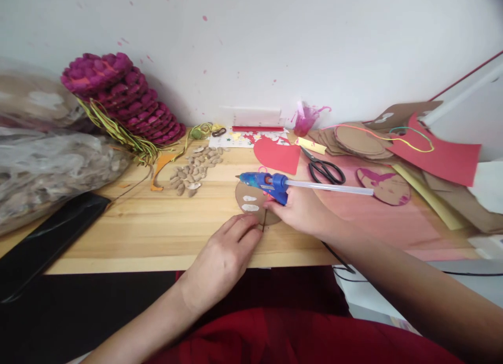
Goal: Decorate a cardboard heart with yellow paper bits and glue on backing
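My right hand (pixel 304 212) is wrapped round the handle of a blue glue gun (pixel 257 180). A long translucent glue stick (pixel 330 187) juts from its back, and its nozzle points left. Beneath the gun lies a round cardboard disc (pixel 240 196) with two white patches, partly covered by my hands. My left hand (pixel 223 249) has its fingers drawn together at the disc's near left edge. A thin dark line, perhaps the cord, runs between the hands. Tan shells that look like peanuts (pixel 196 167) lie in a loose pile behind and left of the disc.
A magenta stack of knobbly discs (pixel 121 97) leans at the back left, near a plastic bag of shells (pixel 55 170). Black scissors (pixel 324 167), a red paper piece (pixel 279 154) and cardboard discs (pixel 359 140) sit right of centre. The table's front edge (pixel 118 267) is close to me.
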Available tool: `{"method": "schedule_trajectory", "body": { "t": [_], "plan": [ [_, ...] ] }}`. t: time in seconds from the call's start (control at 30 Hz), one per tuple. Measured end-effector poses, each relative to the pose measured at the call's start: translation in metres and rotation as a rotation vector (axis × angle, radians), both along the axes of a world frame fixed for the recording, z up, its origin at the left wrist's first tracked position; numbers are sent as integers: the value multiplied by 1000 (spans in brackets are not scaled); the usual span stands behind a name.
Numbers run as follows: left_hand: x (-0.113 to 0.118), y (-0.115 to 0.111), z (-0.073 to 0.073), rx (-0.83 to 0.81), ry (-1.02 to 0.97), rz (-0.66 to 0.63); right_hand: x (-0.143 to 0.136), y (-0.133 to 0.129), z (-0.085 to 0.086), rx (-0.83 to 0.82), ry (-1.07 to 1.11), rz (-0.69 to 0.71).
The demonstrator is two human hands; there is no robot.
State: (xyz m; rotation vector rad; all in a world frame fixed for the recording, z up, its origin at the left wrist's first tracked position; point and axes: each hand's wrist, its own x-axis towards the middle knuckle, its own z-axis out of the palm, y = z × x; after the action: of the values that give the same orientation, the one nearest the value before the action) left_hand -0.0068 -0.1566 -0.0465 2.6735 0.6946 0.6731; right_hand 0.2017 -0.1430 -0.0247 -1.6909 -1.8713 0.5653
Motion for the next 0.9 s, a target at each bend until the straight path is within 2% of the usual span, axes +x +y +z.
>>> {"method": "schedule_trajectory", "body": {
  "t": [0.2,0.53,0.73,0.9],
  "plan": [
    [-2,0,-2,25,42,-30,-1,-2,-6,61,-20,8],
    [-3,1,-1,55,56,-65,-6,-7,2,105,-84,13],
    [-2,2,-4,52,76,-56,-7,-8,0,71,-145,-29],
    [-3,2,-4,75,75,-56,-8,-8,-3,150,-157,7]
  ]
}}
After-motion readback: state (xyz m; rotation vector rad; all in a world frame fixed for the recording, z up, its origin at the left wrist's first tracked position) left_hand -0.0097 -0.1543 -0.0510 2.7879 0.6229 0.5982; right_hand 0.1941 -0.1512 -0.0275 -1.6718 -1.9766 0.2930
